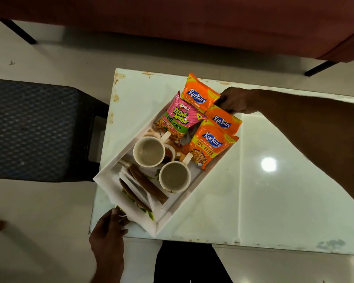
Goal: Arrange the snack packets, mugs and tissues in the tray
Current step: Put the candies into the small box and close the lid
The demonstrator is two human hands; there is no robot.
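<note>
A white rectangular tray [184, 203] sits diagonally on the white table. At its far end lie a pink Bingo packet [179, 119] and three orange Kurkure packets [200, 94] [223, 119] [208, 148]. Two white mugs [149, 152] [175, 176] stand in the middle. White and brown tissues [139, 190] are stacked at the near end. My right hand [235, 101] grips the tray's far corner behind the packets. My left hand [108, 231] holds the tray's near corner, fingers curled on the rim.
The white table [274, 190] has worn edges and a light glare at right. A dark woven stool [33, 129] stands left of it. A red sofa [192, 23] with black legs fills the back. My dark trousers [188, 262] show below the table edge.
</note>
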